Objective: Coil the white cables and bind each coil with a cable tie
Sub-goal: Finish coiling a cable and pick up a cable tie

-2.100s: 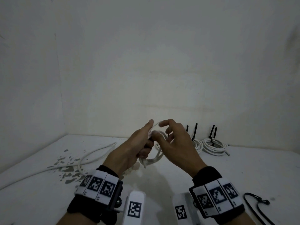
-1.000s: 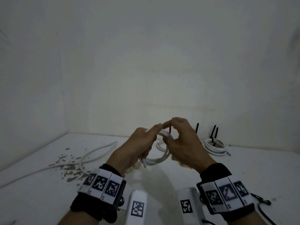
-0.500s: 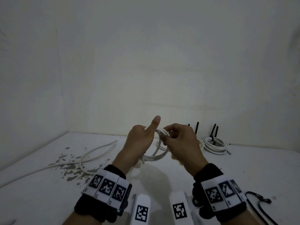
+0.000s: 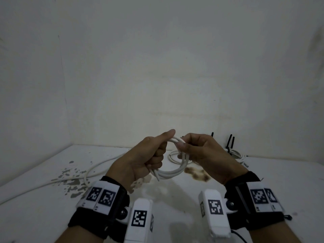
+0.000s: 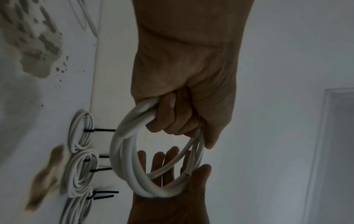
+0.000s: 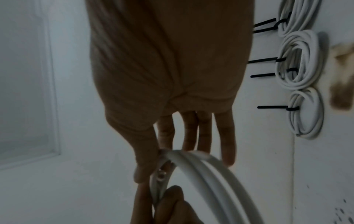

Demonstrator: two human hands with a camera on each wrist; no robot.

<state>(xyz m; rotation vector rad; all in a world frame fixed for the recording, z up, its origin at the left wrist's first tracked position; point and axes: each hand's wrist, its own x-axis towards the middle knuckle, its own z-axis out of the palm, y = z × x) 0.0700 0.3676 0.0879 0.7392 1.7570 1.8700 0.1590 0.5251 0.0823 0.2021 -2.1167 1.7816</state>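
The left hand [image 4: 142, 161] is keeping its curled grip on the round white cable coil [image 4: 172, 170] — the right hand [image 4: 198, 151] is now pinching the coil's top, its loose end tucked in; tying seems next.

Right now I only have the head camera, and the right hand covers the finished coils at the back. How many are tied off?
Observer: Three. The right wrist view shows three bound coils in a row, each with black cable ties.
Operator: Any tie on the coil in the hands?
Observer: None shows. In the left wrist view, the held coil is bare white wherever the loop is visible, and the left hand grips it.
Operator: How is the right hand holding it?
Observer: The right hand pinches it with thumb and forefinger. The other fingers lie straight.
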